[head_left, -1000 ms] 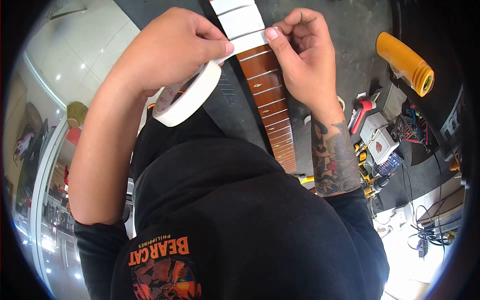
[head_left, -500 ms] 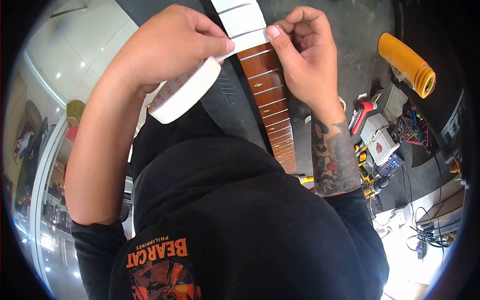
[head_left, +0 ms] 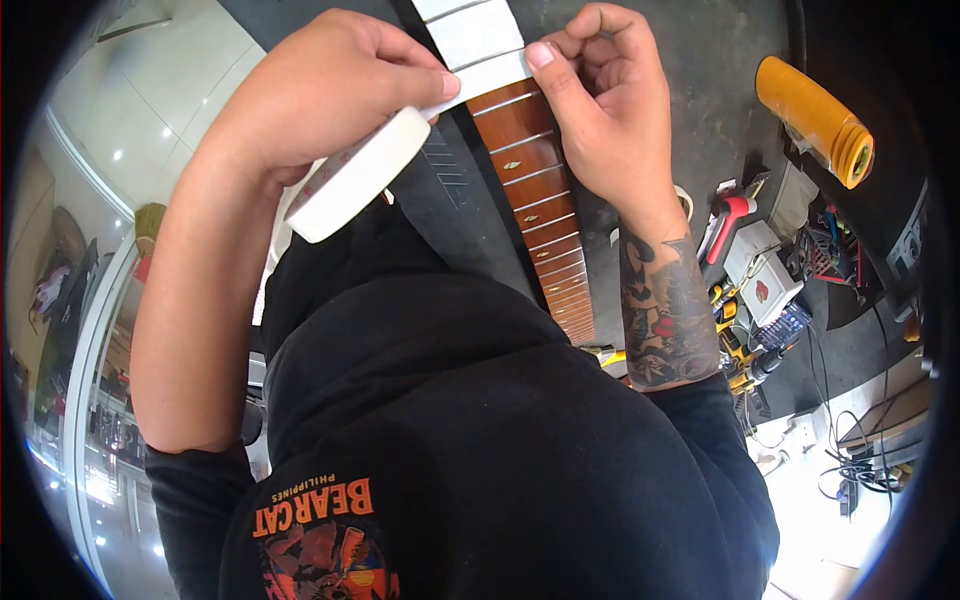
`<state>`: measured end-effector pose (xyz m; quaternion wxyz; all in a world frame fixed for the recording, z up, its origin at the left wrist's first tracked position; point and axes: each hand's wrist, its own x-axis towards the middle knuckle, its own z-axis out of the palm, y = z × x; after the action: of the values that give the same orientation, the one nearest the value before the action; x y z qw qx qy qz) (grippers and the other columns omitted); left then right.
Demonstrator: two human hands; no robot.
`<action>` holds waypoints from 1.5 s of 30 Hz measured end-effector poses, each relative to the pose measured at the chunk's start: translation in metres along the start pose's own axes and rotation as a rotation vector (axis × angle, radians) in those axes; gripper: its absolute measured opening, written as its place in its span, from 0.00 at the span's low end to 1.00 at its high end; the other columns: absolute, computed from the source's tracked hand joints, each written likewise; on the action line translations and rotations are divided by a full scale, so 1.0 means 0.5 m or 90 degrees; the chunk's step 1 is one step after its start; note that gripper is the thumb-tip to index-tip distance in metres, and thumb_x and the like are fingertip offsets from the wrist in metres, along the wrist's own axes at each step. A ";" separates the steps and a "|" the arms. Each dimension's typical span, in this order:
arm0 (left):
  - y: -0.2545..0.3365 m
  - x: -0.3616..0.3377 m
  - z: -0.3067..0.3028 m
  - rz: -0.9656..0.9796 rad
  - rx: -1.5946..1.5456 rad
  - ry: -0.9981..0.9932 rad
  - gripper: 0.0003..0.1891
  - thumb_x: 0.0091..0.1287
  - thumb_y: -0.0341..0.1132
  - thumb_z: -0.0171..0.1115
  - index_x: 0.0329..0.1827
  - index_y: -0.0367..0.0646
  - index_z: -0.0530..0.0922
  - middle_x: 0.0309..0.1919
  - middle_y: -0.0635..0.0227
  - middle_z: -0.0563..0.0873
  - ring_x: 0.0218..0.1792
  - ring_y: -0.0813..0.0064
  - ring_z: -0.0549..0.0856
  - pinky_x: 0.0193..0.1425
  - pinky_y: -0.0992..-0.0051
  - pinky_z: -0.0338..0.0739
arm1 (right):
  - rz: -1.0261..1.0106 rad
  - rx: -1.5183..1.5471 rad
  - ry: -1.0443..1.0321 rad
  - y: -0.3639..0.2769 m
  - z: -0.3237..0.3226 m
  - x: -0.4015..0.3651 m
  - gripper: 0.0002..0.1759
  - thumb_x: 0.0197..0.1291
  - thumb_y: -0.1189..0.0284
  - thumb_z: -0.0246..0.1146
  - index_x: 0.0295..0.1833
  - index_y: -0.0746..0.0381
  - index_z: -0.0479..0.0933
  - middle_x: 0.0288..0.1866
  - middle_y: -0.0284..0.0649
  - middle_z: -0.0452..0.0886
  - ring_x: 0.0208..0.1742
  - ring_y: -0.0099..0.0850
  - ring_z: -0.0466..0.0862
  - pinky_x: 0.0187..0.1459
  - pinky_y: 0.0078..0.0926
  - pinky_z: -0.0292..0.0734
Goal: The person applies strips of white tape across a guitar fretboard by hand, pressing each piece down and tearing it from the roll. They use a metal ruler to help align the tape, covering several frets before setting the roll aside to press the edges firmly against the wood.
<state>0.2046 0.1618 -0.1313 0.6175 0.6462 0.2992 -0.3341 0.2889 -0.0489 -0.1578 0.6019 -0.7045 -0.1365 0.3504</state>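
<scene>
the left hand (head_left: 335, 95) is closed to a narrow pinch, thumb and finger on a strip of masking tape (head_left: 490, 77) at the near-left edge of the guitar fretboard (head_left: 530, 185). the right hand (head_left: 620, 140) has its thumb at the strip's other end, fingers curled; whether a finger grips from behind, i cannot tell. the strip lies across the board between the hands, joined to the masking tape roll (head_left: 355, 180) that hangs tilted below the left hand.

just beyond, white tape (head_left: 480, 30) covers the wood between the frets; toward the body, the brown wood, metal frets and small inlays are bare. farther right on the dark workbench (head_left: 690, 80) lie a stack of yellow tape rolls (head_left: 805, 105), a red-handled tool (head_left: 722, 225) and a white box (head_left: 765, 285).

the hanging roll could swing and tug the strip askew, so its edge rides over a fret or leaves a sliver of wood uncovered. uneven pull between the thumbs might wrinkle it, and a weak press beside the fret could let the edge lift.
</scene>
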 end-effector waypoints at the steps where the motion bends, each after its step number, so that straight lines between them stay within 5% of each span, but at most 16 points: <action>1: -0.001 0.000 0.000 0.002 0.004 0.002 0.13 0.65 0.39 0.73 0.42 0.35 0.87 0.28 0.67 0.89 0.28 0.82 0.87 0.35 0.81 0.79 | -0.001 0.002 0.001 0.002 0.000 -0.001 0.12 0.71 0.80 0.63 0.51 0.62 0.66 0.36 0.29 0.74 0.36 0.14 0.72 0.38 0.14 0.68; 45: -0.014 0.013 -0.002 0.034 -0.019 -0.021 0.13 0.67 0.39 0.73 0.43 0.36 0.86 0.31 0.66 0.89 0.32 0.78 0.88 0.41 0.79 0.82 | 0.076 -0.010 0.015 -0.033 0.006 0.004 0.14 0.70 0.79 0.63 0.55 0.64 0.66 0.36 0.31 0.76 0.35 0.16 0.75 0.38 0.14 0.72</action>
<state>0.2029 0.1631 -0.1406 0.6404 0.6392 0.2768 -0.3235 0.2921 -0.0415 -0.1432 0.5762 -0.7200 -0.0896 0.3763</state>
